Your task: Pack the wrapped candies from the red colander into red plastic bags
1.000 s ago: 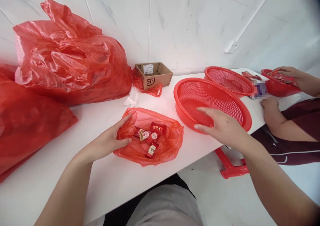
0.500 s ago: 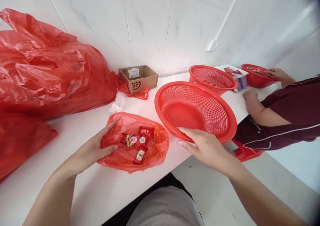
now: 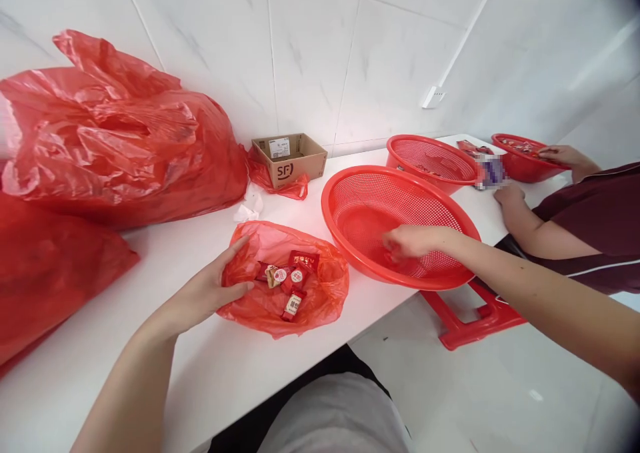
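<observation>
Red plastic bag [image 3: 327, 293]: left hand [image 3: 210, 286] spread inside; right hand [image 3: 410, 243] curled in red basket [image 3: 380, 171].

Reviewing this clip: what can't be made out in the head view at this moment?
Head view:
- Right hand: its curled fingers hide whether it holds anything.
- Wrapped sweets in the red plastic bag: print too small to read.
- Packet by the far baskets: blurred.
- Far red basket: contents too small to identify.
- Cardboard box label: too small to read.
</observation>
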Motion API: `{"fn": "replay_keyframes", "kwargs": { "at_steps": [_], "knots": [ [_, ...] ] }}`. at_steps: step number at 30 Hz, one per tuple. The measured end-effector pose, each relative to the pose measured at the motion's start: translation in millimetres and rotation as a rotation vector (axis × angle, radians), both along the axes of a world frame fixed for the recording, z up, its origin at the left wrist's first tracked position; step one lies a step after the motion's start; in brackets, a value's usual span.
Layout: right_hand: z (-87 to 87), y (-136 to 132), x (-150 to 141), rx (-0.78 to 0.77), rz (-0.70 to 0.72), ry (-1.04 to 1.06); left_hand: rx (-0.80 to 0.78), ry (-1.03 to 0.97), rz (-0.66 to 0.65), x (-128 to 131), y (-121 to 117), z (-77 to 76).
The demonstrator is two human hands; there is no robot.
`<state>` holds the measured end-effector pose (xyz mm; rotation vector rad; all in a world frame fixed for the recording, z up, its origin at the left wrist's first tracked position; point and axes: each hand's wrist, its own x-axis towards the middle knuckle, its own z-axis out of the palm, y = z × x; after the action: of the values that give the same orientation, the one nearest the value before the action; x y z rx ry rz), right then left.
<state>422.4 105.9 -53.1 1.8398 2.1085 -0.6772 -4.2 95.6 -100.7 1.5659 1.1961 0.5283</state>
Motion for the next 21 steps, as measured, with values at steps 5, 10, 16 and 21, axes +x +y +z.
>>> {"fn": "replay_keyframes", "kwargs": {
  "at_steps": [5, 10, 16, 21],
  "knots": [
    [39.0, -14.5, -71.1, 0.489, -0.034, 0.462, 0.080, 0.008, 0.008, 2.5, -1.1, 1.6],
    [34.5, -43.1, -129.3, 0.656, 0.203, 0.390, 0.044, -0.016, 0.030, 8.1, -3.4, 10.5],
    [10.7, -75.9, -82.2, 0.537, 0.107, -0.041, -0.008, -0.076, 0.008, 4.5, -5.6, 12.1],
    [11.3, -107.9, -39.6, 0.399, -0.008, -0.244, -0.026, -0.123, 0.002, 4.9, -4.5, 10.7]
  ]
}}
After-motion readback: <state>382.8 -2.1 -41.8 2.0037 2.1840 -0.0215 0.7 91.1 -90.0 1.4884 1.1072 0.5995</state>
